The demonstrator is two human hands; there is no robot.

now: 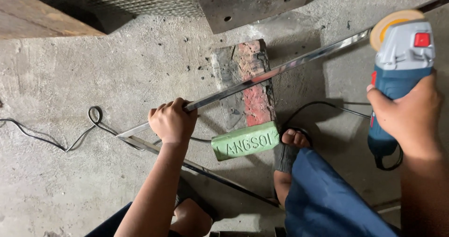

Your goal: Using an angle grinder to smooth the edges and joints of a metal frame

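Concrete floor (84,68), rough and stained, with a black cable (56,141) looped across it. A shiny metal frame (299,61) runs diagonally, resting on a worn brick (245,82) with red patches; its corner lies on the floor at lower left. Left hand (172,121) is clenched around the frame's upper bar. Right hand (410,113) grasps a blue-grey angle grinder (402,54), its buffing wheel (393,24) just beside the bar. A green compound block (244,141) leans against the brick's near end, beside a sandalled foot (292,141).
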